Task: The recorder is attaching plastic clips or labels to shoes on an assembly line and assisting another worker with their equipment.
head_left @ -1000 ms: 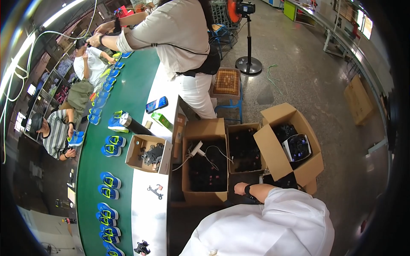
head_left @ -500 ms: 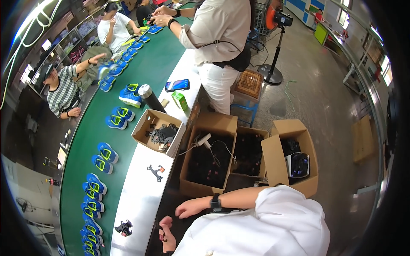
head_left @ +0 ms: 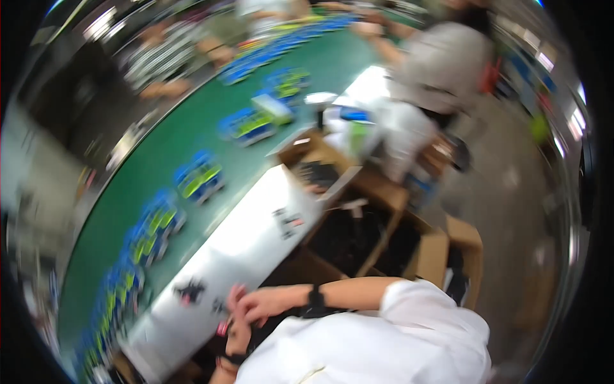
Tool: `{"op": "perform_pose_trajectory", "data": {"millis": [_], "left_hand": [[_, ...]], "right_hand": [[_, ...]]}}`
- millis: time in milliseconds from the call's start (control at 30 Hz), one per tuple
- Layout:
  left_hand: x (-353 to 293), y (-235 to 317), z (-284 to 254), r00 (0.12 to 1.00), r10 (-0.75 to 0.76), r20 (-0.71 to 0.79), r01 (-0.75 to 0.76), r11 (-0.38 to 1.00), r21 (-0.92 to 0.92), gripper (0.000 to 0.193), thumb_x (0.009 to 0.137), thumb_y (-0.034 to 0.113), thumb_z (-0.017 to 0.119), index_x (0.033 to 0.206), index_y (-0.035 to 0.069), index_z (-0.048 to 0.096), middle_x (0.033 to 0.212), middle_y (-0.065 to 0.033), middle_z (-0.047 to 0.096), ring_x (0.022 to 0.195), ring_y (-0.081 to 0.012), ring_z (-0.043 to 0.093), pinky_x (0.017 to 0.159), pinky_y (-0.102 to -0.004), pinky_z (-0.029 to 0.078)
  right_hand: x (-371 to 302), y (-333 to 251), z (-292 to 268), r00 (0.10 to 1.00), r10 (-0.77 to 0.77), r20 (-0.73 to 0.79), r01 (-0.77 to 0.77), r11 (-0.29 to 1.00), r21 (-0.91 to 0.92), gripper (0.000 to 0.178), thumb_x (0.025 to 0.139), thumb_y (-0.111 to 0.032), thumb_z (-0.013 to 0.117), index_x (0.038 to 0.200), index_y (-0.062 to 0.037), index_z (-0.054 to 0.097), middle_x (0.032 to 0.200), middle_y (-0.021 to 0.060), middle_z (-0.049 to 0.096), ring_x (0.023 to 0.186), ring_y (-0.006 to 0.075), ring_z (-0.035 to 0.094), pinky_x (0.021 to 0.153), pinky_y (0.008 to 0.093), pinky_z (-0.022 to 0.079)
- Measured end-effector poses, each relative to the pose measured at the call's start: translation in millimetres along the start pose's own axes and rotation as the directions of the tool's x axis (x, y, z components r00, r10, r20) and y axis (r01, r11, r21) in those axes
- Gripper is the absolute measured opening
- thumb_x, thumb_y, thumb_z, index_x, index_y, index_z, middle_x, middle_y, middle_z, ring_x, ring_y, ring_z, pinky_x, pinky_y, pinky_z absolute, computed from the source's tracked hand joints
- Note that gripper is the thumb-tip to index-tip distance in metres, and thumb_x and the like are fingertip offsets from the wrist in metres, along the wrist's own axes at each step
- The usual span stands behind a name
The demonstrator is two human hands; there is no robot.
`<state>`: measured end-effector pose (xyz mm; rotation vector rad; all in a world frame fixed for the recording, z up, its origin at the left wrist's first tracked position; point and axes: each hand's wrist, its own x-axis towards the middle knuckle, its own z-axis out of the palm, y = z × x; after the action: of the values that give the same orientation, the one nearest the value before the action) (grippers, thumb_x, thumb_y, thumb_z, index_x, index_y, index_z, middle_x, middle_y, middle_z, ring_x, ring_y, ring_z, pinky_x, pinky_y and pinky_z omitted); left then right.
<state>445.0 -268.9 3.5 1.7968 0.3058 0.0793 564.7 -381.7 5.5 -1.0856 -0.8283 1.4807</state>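
Blur smears the whole view. My left hand (head_left: 238,329) is raised near the front edge of the white tabletop (head_left: 230,246), closed around a small dark piece with a red tag (head_left: 222,328). From the right, my right hand (head_left: 265,303) reaches across with its fingers bent against the left hand's fingers; whatever lies between them is hidden. Just beyond my hands, a small dark piece (head_left: 219,305) lies on the tabletop, and a dark clump (head_left: 190,292) sits farther left. A branched dark piece with a red tag (head_left: 288,223) lies toward the box.
An open cardboard box (head_left: 345,185) of dark pieces stands on the tabletop's far end. Beyond runs a green belt (head_left: 150,153) with blue-and-lime shoes (head_left: 198,177). Large cartons (head_left: 435,259) stand to my right. Co-workers (head_left: 441,64) are at the belt's far side and end.
The view has swung, shifting the table and belt. My right hand has come over to meet my left, which has risen toward the tabletop edge. A small dark piece shows beside them.
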Motion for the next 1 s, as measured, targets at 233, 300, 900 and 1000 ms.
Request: {"op": "perform_pose_trajectory", "data": {"millis": [233,300,900,1000], "left_hand": [[-21.2,-52.1,-161.0,0.937,-0.101,0.334,0.185,0.955,-0.231,0.044,0.090,0.034,0.060,0.123,0.006,0.053,0.115,-0.0066,0.056,0.105,-0.0161,0.052,0.093,-0.0322,0.041],[-22.0,-67.4,-198.5,0.921,-0.141,0.362,0.224,0.954,-0.199,0.045,0.086,0.028,0.066,0.124,0.007,0.052,0.113,-0.0046,0.058,0.103,-0.0157,0.053,0.091,-0.0313,0.042],[-23.4,-168.3,-360.4,0.920,-0.323,-0.221,0.377,0.883,0.280,0.024,0.084,0.011,0.062,0.107,0.005,0.062,0.094,-0.0123,0.063,0.079,-0.0226,0.062,0.074,-0.0320,0.050],[14.7,-170.5,-390.6,0.923,-0.111,-0.369,0.281,0.848,0.450,0.022,0.078,0.005,0.065,0.100,0.005,0.062,0.095,-0.0117,0.061,0.073,-0.0239,0.061,0.069,-0.0339,0.050]], "right_hand": [[124.7,-8.8,30.0,0.988,0.145,0.043,-0.146,0.989,0.024,0.009,0.091,-0.013,0.057,0.093,-0.0041,0.056,0.093,0.0004,0.057,0.085,0.0097,0.056,0.078,0.0265,0.049],[162.5,-9.4,38.7,0.961,0.278,-0.018,-0.273,0.954,0.121,0.004,0.088,-0.007,0.058,0.090,-0.0047,0.055,0.091,0.0005,0.060,0.084,0.0106,0.057,0.080,0.0272,0.048],[339.8,-23.1,31.2,0.893,0.405,-0.197,-0.350,0.899,0.265,0.023,0.093,-0.009,0.045,0.115,-0.0019,0.046,0.074,0.0050,0.059,0.056,0.0115,0.055,0.052,0.0225,0.041],[365.2,-22.5,15.4,0.927,0.290,-0.237,-0.270,0.956,0.115,0.036,0.095,-0.012,0.045,0.130,-0.0036,0.040,0.076,0.0061,0.059,0.057,0.0116,0.057,0.049,0.0231,0.043]]}}
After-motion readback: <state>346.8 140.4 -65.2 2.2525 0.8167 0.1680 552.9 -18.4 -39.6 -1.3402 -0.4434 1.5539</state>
